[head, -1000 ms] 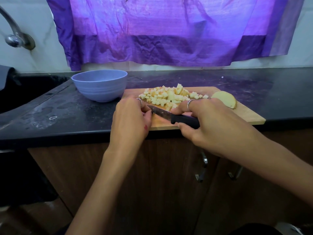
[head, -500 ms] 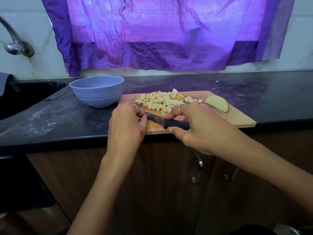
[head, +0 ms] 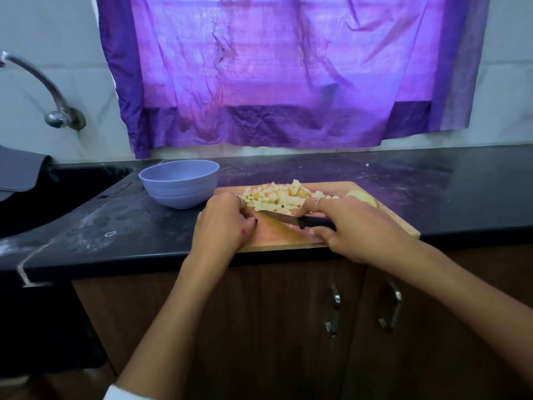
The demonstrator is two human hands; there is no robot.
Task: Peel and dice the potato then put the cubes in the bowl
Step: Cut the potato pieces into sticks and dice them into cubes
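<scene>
Head view: cubes (head: 281,197) heaped at 12 o'clock of both hands; right hand (head: 357,226) grips one knife (head: 291,218), left hand (head: 223,223) curled, its hold hidden; one bowl (head: 180,183).

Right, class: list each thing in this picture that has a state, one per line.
Bowl: upright, no cubes visible inside.
Potato cubes: piled on the board.
Potato piece: uncut.
Knife: gripped by right hand.
Left hand: resting on cutting board.
Tap: not running.

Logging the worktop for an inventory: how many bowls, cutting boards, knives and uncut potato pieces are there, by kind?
Lavender ribbed bowl: 1
Wooden cutting board: 1
Black-handled knife: 1
Uncut peeled potato piece: 1
Total: 4
</scene>
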